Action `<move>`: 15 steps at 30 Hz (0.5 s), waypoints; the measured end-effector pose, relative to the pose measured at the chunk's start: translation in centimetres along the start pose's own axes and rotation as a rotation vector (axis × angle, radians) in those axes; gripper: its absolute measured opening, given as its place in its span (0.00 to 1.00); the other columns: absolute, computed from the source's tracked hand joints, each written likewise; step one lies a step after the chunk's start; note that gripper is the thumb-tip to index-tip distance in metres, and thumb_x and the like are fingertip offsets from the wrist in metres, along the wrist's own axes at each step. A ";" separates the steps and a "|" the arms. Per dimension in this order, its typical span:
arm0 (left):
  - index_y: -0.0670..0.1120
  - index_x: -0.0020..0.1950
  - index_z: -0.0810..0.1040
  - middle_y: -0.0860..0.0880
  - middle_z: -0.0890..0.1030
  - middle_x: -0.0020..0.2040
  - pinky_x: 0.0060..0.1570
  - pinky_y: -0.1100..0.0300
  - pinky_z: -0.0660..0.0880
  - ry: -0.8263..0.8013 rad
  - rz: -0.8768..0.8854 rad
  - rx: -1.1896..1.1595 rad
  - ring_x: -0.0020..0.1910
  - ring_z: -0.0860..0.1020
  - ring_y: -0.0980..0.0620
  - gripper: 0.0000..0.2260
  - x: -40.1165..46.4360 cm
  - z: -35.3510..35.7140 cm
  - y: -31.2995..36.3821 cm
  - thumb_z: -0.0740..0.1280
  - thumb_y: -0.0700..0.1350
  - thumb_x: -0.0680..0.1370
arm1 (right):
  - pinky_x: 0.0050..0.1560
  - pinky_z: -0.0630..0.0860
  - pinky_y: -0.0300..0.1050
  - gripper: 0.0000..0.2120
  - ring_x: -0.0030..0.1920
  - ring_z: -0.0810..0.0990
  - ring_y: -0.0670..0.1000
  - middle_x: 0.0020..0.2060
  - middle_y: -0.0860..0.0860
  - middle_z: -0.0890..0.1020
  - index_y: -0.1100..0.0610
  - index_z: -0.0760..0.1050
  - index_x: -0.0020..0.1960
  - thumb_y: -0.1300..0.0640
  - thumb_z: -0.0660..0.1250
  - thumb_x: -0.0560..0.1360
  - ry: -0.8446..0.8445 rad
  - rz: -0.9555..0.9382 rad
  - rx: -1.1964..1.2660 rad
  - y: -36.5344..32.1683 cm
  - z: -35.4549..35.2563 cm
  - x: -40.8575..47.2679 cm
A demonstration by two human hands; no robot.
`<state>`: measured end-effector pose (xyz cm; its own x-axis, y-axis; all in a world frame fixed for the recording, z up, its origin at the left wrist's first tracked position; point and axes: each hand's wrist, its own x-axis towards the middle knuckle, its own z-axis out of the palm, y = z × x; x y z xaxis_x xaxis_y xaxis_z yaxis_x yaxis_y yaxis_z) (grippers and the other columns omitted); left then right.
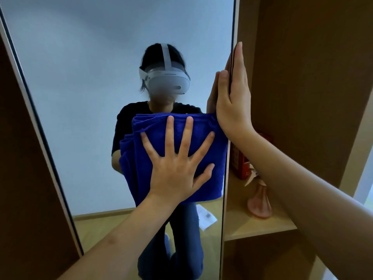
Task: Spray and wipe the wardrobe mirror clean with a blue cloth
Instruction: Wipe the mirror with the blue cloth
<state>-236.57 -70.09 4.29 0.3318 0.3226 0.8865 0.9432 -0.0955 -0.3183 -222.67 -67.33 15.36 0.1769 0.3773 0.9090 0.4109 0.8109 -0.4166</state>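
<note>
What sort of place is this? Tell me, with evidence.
Probably a home bedroom: a tall wardrobe mirror, a wooden shelf beside it, and wood flooring reflected in the glass.

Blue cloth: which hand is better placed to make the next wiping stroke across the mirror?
Left. The left hand lies flat, fingers spread, on the blue cloth, pressing it against the mirror. The right hand lies straight along the mirror's right edge, apparently steadying it.

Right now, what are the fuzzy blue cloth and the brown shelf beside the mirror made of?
The folded blue cloth looks like microfibre or terry: matte, fuzzy nap. The light brown shelf looks like wood or laminate: smooth, faint grain; unclear which.
</note>
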 end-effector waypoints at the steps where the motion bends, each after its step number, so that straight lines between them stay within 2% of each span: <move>1: 0.58 0.78 0.54 0.42 0.55 0.78 0.64 0.22 0.47 -0.003 0.011 -0.006 0.76 0.52 0.34 0.29 -0.4 0.2 0.5 0.52 0.66 0.79 | 0.60 0.54 0.17 0.26 0.76 0.56 0.47 0.78 0.53 0.57 0.58 0.47 0.80 0.58 0.52 0.85 0.001 -0.008 0.002 0.0 0.0 0.0; 6: 0.59 0.78 0.55 0.43 0.55 0.79 0.63 0.22 0.46 -0.050 0.109 0.002 0.76 0.52 0.35 0.30 -3.2 1.4 2.3 0.54 0.66 0.77 | 0.57 0.56 0.16 0.26 0.76 0.57 0.47 0.78 0.53 0.57 0.58 0.47 0.80 0.57 0.52 0.85 0.014 -0.041 0.008 0.3 0.2 0.1; 10: 0.60 0.77 0.57 0.43 0.55 0.79 0.64 0.22 0.48 -0.025 0.163 -0.004 0.77 0.53 0.36 0.30 -3.2 1.0 0.4 0.55 0.67 0.77 | 0.53 0.55 0.14 0.27 0.76 0.57 0.49 0.79 0.54 0.56 0.58 0.46 0.80 0.57 0.52 0.85 0.012 -0.061 -0.016 0.1 0.3 -0.1; 13: 0.59 0.77 0.57 0.43 0.56 0.79 0.65 0.23 0.46 0.024 0.068 0.051 0.77 0.53 0.36 0.30 -1.3 0.0 -2.1 0.54 0.67 0.77 | 0.49 0.56 0.13 0.27 0.75 0.60 0.49 0.79 0.53 0.56 0.57 0.45 0.80 0.55 0.52 0.85 0.001 -0.059 -0.037 -0.1 0.5 -0.2; 15: 0.59 0.78 0.56 0.43 0.56 0.79 0.66 0.24 0.44 0.029 -0.008 0.078 0.77 0.52 0.35 0.30 -0.3 -0.5 -2.8 0.53 0.67 0.78 | 0.46 0.56 0.12 0.28 0.73 0.59 0.42 0.79 0.52 0.55 0.56 0.44 0.80 0.53 0.51 0.85 -0.003 -0.048 -0.053 -0.4 0.5 -0.4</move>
<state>-239.32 -70.44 5.06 0.3257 0.2951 0.8983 0.9419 -0.0192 -0.3352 -223.32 -67.58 15.15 0.1529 0.3398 0.9280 0.4653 0.8037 -0.3709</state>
